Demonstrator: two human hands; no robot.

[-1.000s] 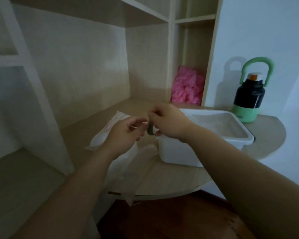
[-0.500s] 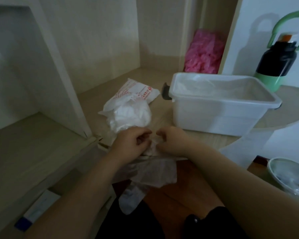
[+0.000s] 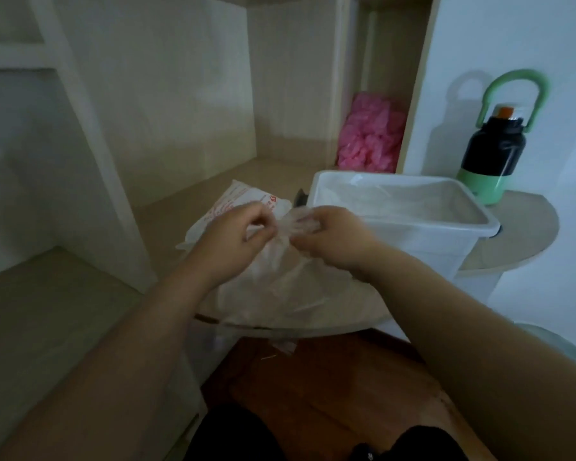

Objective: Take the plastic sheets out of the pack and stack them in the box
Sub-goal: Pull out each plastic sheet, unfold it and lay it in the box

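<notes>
a: step in hand?

b: 1 thin clear plastic sheet [image 3: 280, 284] is held up by its bunched top edge over the near part of the table [image 3: 516, 241]. it is pinched by the left hand [image 3: 233, 234] and by the right hand [image 3: 333, 237], fingers curled onto the film. the rest hangs down past the table's near edge.

a: pack and box located?

b: the pack [image 3: 240, 194], white with red print, is seen lying on the table just beyond the left hand, left of the box. the box [image 3: 429, 251], white and open-topped, stands just right of the hands. pale film appears to lie inside; a count cannot be told.

a: stage judged?

b: separation of 1 sheet is judged to be under way. stacking of this sheet is not yet done.

a: what is called for next?

b: the bunched edge should be spread out, the sheet carried right over the near rim and lowered flat. limp, clingy film is expected, so both corners are best kept pinched until it is laid. the bottle [image 3: 492, 151] at the far right is well apart from that path.
</notes>
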